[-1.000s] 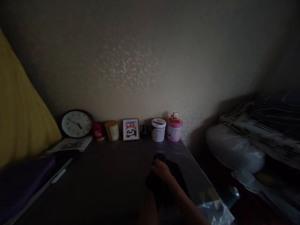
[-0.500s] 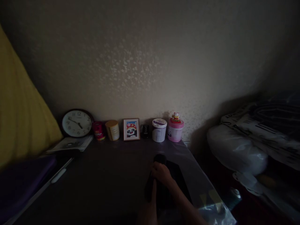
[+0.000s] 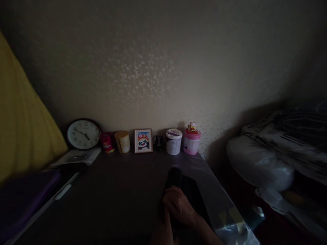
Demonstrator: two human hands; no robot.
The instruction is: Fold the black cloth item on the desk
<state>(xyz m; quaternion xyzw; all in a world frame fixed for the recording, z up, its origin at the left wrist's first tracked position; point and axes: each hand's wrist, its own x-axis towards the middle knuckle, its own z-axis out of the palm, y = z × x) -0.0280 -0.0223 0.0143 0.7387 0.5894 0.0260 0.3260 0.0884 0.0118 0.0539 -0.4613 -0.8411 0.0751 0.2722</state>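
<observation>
A black, roll-shaped item, perhaps cloth, lies near the right side of the dark table. A flat black piece spreads out to its right. My right hand lies over the roll, its fingers curled and closed around it. Just below and to the left, my left hand meets the right one, thumb side up. Most of the left fingers are lost in the dark under the roll, and they seem closed on it.
Along the wall stand a clock, a red can, a yellow tub, a framed panda picture, a white tub and a pink tub. Wrapped bedding lies right, beyond the table's edge.
Both hands have come down toward me along the black roll, with the right hand now turned flatter over it. More of the roll's far end shows.
</observation>
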